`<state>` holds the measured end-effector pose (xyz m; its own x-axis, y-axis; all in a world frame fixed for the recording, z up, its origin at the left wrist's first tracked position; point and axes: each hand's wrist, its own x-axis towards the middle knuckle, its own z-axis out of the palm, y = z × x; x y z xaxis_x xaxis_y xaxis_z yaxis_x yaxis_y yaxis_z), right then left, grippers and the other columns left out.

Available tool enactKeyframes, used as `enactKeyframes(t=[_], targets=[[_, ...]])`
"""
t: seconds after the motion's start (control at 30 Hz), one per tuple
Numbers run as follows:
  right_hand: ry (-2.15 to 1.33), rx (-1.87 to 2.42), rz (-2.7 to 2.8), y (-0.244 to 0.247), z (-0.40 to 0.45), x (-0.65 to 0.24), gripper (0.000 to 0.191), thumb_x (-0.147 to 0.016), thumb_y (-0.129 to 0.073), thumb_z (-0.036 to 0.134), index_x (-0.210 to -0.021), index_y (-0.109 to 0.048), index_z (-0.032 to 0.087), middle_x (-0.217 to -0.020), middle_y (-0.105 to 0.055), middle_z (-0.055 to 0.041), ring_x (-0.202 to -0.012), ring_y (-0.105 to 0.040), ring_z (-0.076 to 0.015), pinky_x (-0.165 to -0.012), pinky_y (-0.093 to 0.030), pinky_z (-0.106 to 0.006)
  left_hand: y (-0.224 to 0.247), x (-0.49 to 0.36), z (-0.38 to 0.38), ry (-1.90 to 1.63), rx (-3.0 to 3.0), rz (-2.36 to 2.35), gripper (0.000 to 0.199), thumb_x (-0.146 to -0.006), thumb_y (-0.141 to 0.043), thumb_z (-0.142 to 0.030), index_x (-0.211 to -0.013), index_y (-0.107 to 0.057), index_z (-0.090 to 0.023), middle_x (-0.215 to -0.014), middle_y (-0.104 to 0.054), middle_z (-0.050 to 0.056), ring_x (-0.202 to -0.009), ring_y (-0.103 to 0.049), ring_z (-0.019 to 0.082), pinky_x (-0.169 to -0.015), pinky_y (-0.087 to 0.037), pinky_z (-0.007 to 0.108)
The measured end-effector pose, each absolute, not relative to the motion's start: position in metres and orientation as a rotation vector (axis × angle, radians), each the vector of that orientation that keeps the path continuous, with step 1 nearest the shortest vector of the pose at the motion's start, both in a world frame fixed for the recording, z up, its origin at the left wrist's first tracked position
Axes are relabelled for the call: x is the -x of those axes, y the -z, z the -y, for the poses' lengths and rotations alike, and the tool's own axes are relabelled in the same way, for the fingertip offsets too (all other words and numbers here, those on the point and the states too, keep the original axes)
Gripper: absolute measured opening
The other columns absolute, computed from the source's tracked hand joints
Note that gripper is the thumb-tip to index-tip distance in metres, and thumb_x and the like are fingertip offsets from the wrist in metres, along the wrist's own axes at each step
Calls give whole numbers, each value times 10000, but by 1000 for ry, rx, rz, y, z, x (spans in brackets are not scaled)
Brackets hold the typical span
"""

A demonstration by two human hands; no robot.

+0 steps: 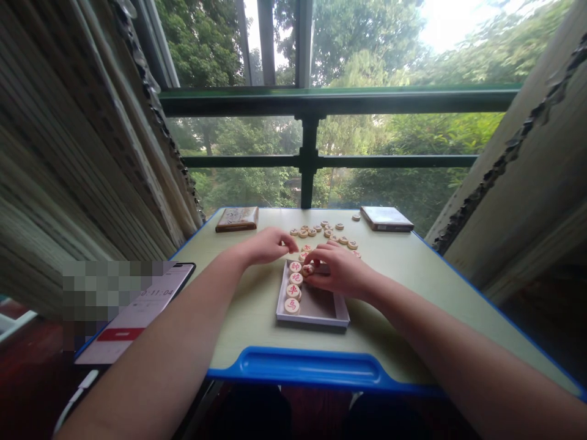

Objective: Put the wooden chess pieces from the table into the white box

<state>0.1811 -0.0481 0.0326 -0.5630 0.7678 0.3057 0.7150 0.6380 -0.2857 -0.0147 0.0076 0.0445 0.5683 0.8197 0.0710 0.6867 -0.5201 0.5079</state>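
Note:
A shallow white box [313, 317] lies on the small table with a column of Chinese chess pieces [292, 291] along its left side, red characters facing up. My right hand [337, 269] reaches over the box, thumb and fingers closed on one Chinese chess piece [307, 270] beside the top of that column. Just beyond the box's upper left corner is my left hand [270, 245], its fingers bent down and together; whatever is at the fingertips is too small to make out. More red pieces [306, 249] lie between the two hands, partly covered by the right fingers.
Several loose pieces [312, 231] are scattered towards the table's far edge. A brown patterned box [237, 218] lies far left, a white-topped box [386, 218] far right. A phone [137, 311] with a timer rests at the left. A blue tray ledge [309, 366] borders the near edge.

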Motion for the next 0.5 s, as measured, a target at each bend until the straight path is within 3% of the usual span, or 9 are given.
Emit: enactKeyframes(t=[0.17, 0.37, 0.5], targets=[[-203, 1204, 2469, -34, 47, -182, 167, -712, -652, 306, -840, -667, 200, -801, -615, -43, -791, -499, -173, -671, -378, -272, -25, 19, -26, -611, -2544, -1429, 310, -735, -487, -128, -958, -698, -165, -1010, -649, 68, -909, -597, 186, -880, -434, 279], [-209, 1153, 2475, -32, 45, -183, 172, -732, -639, 326, -845, -666, 198, -817, -623, -47, -781, -499, -167, -685, -383, -278, -14, 18, -29, -590, -2575, -1387, 277, -772, -543, -346, -950, -705, -210, -966, -608, 66, -863, -592, 196, -858, -440, 305], [-185, 1180, 2448, -32, 45, -183, 188, -715, -654, 334, -842, -669, 197, -804, -628, -44, -770, -502, -170, -658, -378, -272, -14, 17, -26, -632, -2551, -1343, 304, -752, -567, -404, -941, -702, -207, -957, -599, 64, -853, -589, 198, -847, -438, 312]])
